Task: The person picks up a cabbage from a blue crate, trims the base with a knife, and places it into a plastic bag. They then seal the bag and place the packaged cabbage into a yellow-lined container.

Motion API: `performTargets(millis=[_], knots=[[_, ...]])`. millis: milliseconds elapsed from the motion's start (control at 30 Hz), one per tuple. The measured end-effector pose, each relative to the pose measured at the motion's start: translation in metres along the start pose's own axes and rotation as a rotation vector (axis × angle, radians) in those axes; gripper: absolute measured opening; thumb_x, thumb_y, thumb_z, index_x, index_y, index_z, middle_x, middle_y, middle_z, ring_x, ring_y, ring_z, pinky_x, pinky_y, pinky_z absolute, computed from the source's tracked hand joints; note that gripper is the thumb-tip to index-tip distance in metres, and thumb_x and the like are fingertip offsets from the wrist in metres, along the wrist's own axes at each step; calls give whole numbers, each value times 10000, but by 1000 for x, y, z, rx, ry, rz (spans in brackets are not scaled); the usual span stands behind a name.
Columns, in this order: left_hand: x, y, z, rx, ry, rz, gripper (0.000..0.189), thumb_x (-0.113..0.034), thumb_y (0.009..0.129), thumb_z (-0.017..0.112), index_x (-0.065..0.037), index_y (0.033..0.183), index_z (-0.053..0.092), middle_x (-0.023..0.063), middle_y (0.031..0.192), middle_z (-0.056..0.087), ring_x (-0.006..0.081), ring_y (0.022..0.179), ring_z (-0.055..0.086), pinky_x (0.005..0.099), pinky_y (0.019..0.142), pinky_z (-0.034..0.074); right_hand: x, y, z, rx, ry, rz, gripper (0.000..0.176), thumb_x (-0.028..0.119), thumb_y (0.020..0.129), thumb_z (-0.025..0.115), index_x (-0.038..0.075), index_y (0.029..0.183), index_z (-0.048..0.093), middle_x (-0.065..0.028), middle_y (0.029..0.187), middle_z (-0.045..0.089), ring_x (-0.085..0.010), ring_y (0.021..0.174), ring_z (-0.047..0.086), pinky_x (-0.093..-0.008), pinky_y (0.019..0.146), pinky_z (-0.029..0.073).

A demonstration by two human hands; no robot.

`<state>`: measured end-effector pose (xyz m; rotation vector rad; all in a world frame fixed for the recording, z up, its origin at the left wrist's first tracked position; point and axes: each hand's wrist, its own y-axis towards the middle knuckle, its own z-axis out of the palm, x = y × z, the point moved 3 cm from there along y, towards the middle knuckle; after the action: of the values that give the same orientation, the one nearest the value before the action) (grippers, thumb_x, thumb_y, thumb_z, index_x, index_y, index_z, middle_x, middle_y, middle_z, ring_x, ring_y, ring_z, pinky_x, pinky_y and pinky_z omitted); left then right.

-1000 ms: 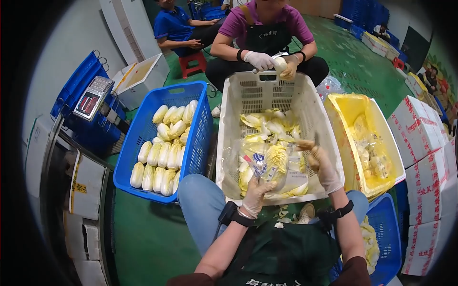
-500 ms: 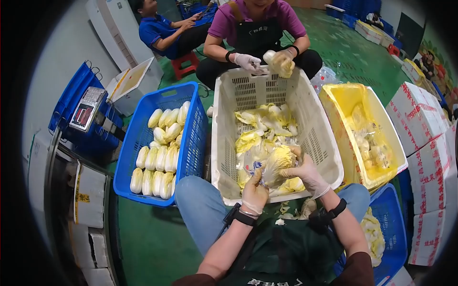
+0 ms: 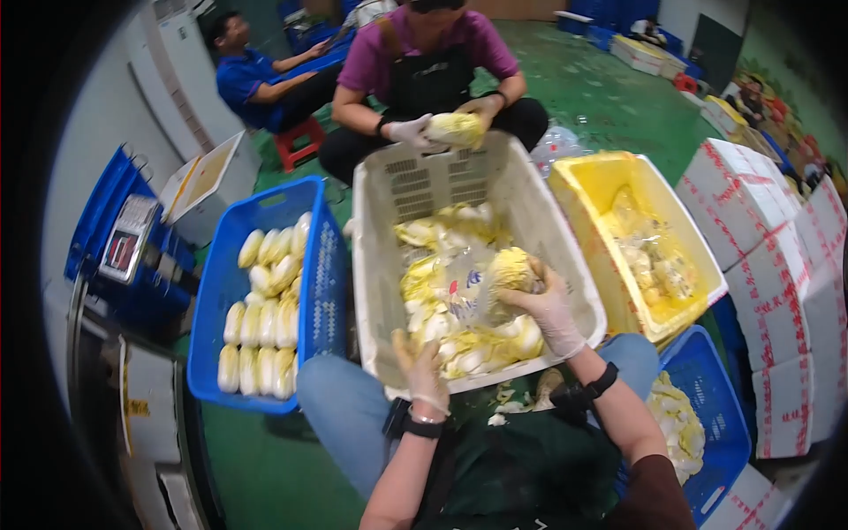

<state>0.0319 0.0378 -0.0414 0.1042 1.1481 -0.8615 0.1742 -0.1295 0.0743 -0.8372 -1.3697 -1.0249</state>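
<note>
My gloved right hand point(image 3: 552, 314) grips a small napa cabbage point(image 3: 512, 272) over the white crate point(image 3: 586, 287), its leafy yellow end pointing away from me. A clear plastic bag point(image 3: 464, 287) with blue and red print lies against the cabbage on its left side. At the crate's near left rim, my gloved left hand point(image 3: 422, 371) is open, its fingers apart with nothing between them. Loose yellow and white cabbage leaves point(image 3: 481, 349) cover the crate's bottom under both hands. Across the crate, a co-worker's gloved hands hold another napa cabbage point(image 3: 455, 130).
To the left, a blue basket point(image 3: 322, 265) holds rows of trimmed napa cabbages point(image 3: 265, 327). A yellow-lined foam box point(image 3: 574, 181) with bagged cabbages stands right of the crate. Below it is a blue basket point(image 3: 720, 402) of leaves. Printed white boxes point(image 3: 777, 327) are stacked far right; a scale point(image 3: 128, 238) stands left.
My left hand has let go of the bagged cabbage and drawn back left and down. The printed bag now spreads left of the cabbage. The co-worker's cabbage has tipped sideways. The view has shifted.
</note>
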Motion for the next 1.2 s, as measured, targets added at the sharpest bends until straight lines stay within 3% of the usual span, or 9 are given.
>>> performTargets(millis=[67, 133, 367, 433, 667, 800, 967, 1033, 1200], knots=[[-22, -12, 18, 58, 326, 561, 759, 5, 817, 579, -91, 1490, 241, 109, 1485, 322, 267, 1368, 325, 404, 1099, 294, -10, 7, -11, 7, -161, -85, 643, 232, 661, 844, -6, 1200, 586, -103, 1067, 659, -172, 963, 631, -303, 865, 501], [-35, -18, 31, 319, 511, 592, 734, -28, 800, 653, -18, 1452, 314, 144, 1454, 368, 257, 1339, 369, 381, 1096, 315, -12, 2, -12, 65, -369, -167, 710, 315, 629, 858, -6, 1201, 585, -124, 1090, 649, -196, 1011, 616, -320, 901, 480], [3, -20, 42, 657, -10, -70, 558, -89, 751, 700, -15, 1261, 487, 105, 1169, 608, 246, 1014, 622, 377, 865, 534, -15, -18, 16, 371, -457, -114, 669, 432, 712, 741, 45, 1231, 576, -160, 1131, 617, -269, 1073, 588, -339, 942, 445], [6, -18, 35, 655, -130, -156, 561, -138, 767, 691, -22, 1274, 481, 106, 1172, 608, 262, 1015, 622, 400, 876, 530, -14, -16, 13, 491, -314, -52, 518, 383, 829, 647, 120, 1270, 578, -138, 1210, 608, -268, 1117, 577, -336, 967, 434], [4, -24, 32, 657, -384, -275, 698, -495, 826, 662, -104, 1361, 442, 98, 1301, 543, 292, 1155, 539, 485, 1004, 430, -17, -9, 7, 550, -516, -222, 357, 305, 793, 697, 78, 1063, 641, -132, 953, 644, -283, 930, 616, -359, 829, 473], [-6, -31, 47, 874, -573, -511, 776, -598, 811, 627, -137, 1395, 408, 83, 1369, 490, 310, 1229, 472, 547, 1037, 367, -21, -11, 2, 450, -463, -232, 264, 224, 809, 694, 60, 1002, 623, -106, 862, 615, -234, 818, 595, -336, 749, 464], [-12, -29, 48, 685, -556, -397, 855, -690, 767, 597, -166, 1408, 384, 95, 1393, 440, 326, 1254, 422, 609, 1052, 278, -2, -3, -23, 231, -296, -303, 229, 212, 824, 689, 52, 975, 625, -104, 827, 604, -203, 774, 586, -315, 722, 459], [-4, -14, 38, 643, -587, -383, 839, -681, 766, 606, -183, 1406, 390, 85, 1408, 431, 326, 1274, 401, 631, 1051, 260, 4, 2, -44, -118, 159, -17, 219, 223, 833, 696, 61, 968, 635, -90, 834, 604, -155, 762, 576, -293, 706, 457], [7, 7, 14, 431, -703, -306, 783, -519, 748, 747, -163, 1366, 423, 87, 1415, 424, 328, 1306, 384, 667, 1034, 305, 15, 29, -107, -285, -371, -77, 217, 266, 821, 717, 74, 906, 661, -21, 826, 598, -113, 736, 567, -272, 668, 467]])
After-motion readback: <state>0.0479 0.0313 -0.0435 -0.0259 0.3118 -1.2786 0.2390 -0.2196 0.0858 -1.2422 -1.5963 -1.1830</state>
